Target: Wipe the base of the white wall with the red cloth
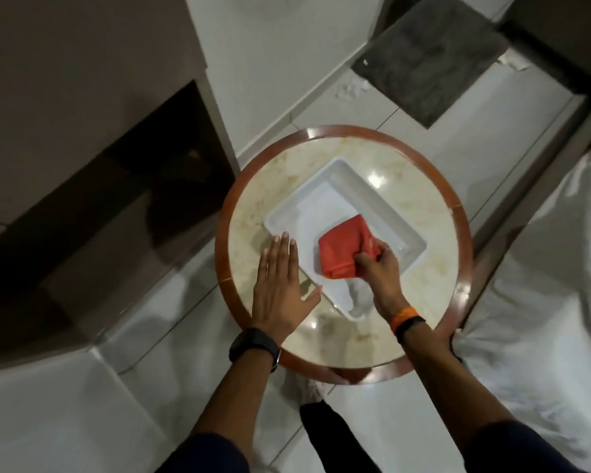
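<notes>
Head view: both forearms reach over round marble-topped table point(423, 268); cloth pickup step.
Right hand point(377, 268) pinches folded red cloth point(343, 249) lying in white rectangular tray point(382, 206) at table centre. Left hand point(280, 285) flat, fingers spread, palm down at tray's left edge, holding nothing. Wiping not begun; next, judged: lift cloth, carry to white wall point(253, 63) base at far side.

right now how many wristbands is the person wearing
2: a black watch-style band on the left wrist, behind the flat left hand, and an orange-and-black band on the right wrist. Sleeves may hide others.
</notes>
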The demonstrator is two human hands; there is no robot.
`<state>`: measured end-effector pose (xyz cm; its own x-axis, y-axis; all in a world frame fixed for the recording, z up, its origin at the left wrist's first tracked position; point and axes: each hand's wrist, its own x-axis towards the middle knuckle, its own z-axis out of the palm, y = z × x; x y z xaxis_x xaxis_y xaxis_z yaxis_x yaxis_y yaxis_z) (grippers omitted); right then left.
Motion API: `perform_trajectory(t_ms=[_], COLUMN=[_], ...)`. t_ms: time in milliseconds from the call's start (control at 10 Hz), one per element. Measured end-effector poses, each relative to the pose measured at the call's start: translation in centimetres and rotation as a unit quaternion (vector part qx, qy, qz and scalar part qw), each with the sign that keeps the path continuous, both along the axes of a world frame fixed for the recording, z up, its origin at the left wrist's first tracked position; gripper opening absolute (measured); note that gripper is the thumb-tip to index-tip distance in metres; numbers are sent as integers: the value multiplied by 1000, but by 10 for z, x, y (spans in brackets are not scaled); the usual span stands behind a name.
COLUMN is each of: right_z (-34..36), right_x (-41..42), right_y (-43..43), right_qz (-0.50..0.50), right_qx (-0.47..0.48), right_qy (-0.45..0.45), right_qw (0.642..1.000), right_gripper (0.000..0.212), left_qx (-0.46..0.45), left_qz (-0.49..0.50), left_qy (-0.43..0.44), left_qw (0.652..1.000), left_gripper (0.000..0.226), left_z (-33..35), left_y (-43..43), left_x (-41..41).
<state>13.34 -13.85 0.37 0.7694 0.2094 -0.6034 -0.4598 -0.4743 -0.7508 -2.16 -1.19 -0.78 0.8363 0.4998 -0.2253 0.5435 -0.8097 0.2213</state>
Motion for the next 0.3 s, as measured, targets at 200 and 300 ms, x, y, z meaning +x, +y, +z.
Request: perform_trajectory(t_ms=[200, 300], right_z=[-14, 12], right_x=[20, 9], right_y=[0, 16], right_qz=[186, 305], right_qx=[-152, -253], right_qy=[-16, -200], right_qw=[971, 896], right_gripper=[56, 75], left_qx=[-17, 31], left_qz=[5, 1], left_qy=[92, 70], left_qw=[996, 997], left_gripper=[105, 102], left_z=[-8, 20], left_y=[-7, 5], left_x=[24, 12])
